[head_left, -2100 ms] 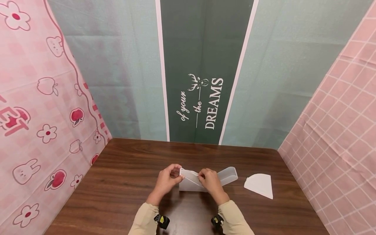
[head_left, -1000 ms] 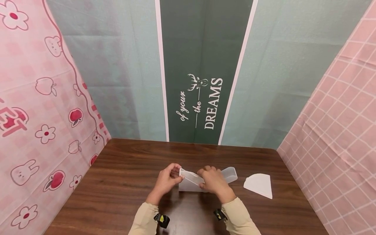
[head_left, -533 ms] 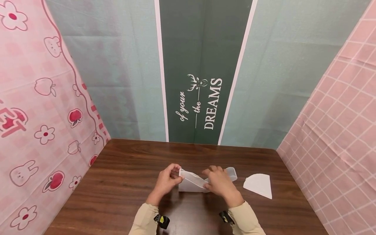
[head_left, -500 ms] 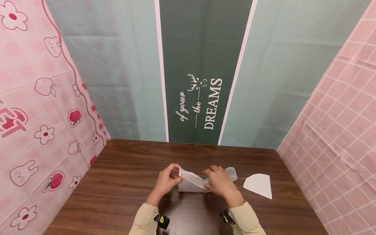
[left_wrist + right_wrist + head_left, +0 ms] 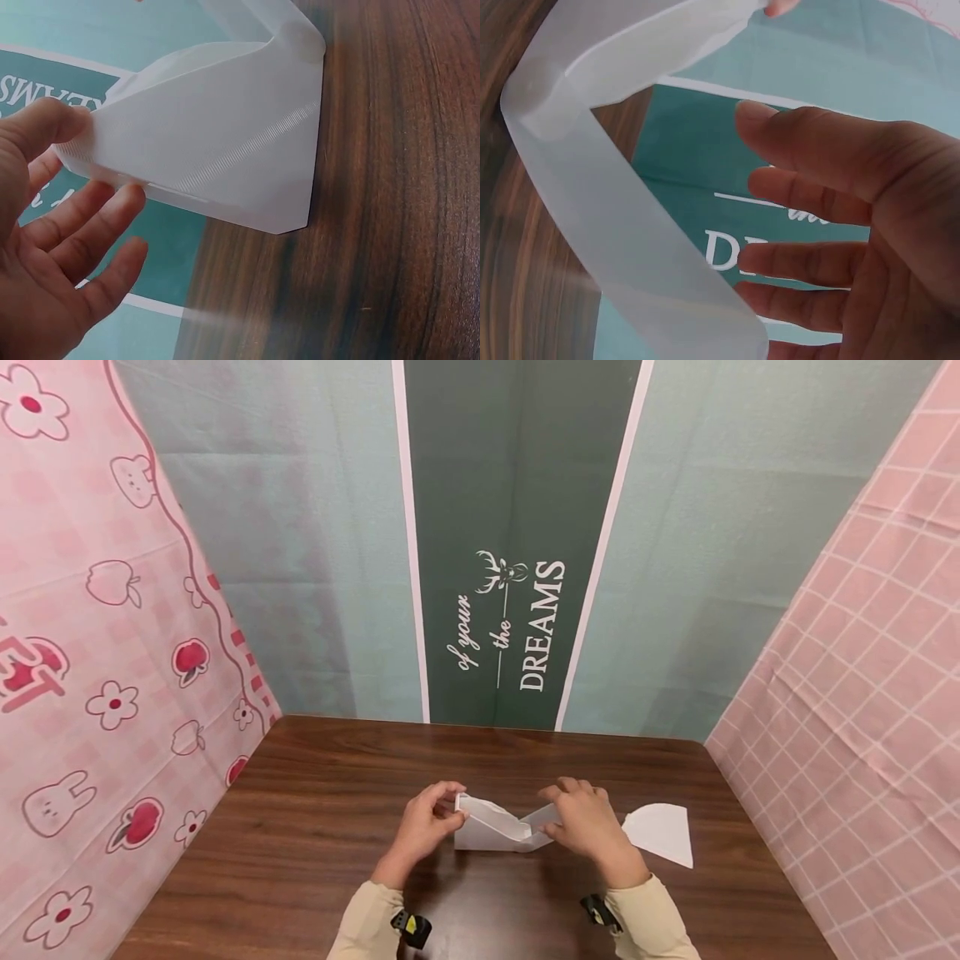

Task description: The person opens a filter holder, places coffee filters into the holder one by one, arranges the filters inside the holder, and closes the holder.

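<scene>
A translucent white plastic case (image 5: 483, 839) stands on the table with its hinged lid (image 5: 637, 240) swung out to the right. Inside it lie thin white sheets, apparently filter papers (image 5: 495, 817), their top edge showing above the slanted rim. My left hand (image 5: 427, 822) pinches the case's left end, thumb (image 5: 64, 120) on one side and fingertips on the other. Over the lid hovers my right hand (image 5: 592, 827), fingers spread and nothing gripped, fingertips close by the lid's edge in the right wrist view.
A fan-shaped white paper filter (image 5: 663, 833) lies flat on the brown wooden table (image 5: 337, 768), just right of my right hand. Printed cloths hang behind the table (image 5: 315, 568) and along both sides.
My right hand has left the papers in the case, where it was pinching, and moved right over the lid with fingers spreading. My left hand keeps its hold on the case.
</scene>
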Demonstrator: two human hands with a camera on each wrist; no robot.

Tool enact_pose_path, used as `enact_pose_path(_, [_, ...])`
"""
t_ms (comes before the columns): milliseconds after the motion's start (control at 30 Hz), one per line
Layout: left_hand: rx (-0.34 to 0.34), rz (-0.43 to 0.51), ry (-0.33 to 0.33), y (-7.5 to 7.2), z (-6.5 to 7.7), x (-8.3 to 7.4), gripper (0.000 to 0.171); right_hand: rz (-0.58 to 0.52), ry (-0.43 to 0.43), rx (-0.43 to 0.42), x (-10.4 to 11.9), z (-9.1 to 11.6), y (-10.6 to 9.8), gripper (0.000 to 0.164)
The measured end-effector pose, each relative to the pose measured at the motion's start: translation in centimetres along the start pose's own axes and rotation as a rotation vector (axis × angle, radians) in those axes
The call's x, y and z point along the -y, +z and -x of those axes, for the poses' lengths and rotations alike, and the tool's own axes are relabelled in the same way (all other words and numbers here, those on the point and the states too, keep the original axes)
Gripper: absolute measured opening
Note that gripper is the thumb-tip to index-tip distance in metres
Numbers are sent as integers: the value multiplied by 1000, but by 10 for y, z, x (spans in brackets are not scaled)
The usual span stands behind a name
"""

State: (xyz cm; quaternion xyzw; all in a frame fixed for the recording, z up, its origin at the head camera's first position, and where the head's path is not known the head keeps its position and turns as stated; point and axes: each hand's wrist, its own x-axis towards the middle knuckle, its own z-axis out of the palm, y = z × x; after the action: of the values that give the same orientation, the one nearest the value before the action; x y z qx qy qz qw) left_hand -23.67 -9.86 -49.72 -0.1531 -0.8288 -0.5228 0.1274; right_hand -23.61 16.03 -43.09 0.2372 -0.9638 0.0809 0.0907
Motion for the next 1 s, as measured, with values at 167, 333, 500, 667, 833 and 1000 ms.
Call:
enact_pose_path(167, [-2, 1, -4, -2, 0, 1, 32, -15, -2, -23, -6, 2, -4, 42])
enact_pose_path(333, [8, 9, 2, -1, 1, 4, 31, -39, 9, -19, -14, 5, -7, 41])
enact_pose_path(500, [-6, 27, 12, 0, 3, 6, 28, -84, 23, -23, -22, 8, -13, 41])
enact_pose_path(667, [-7, 24, 17, 0, 5, 5, 23, -113, 41, -30, -29, 10, -15, 42])
enact_pose_path(833, [8, 21, 11, -1, 5, 4, 22, -153, 44, -58, -37, 12, -16, 41])
enact_pose_path(1000, [15, 21, 21, 0, 4, 7, 23, -165, 19, -73, -48, 15, -19, 40])
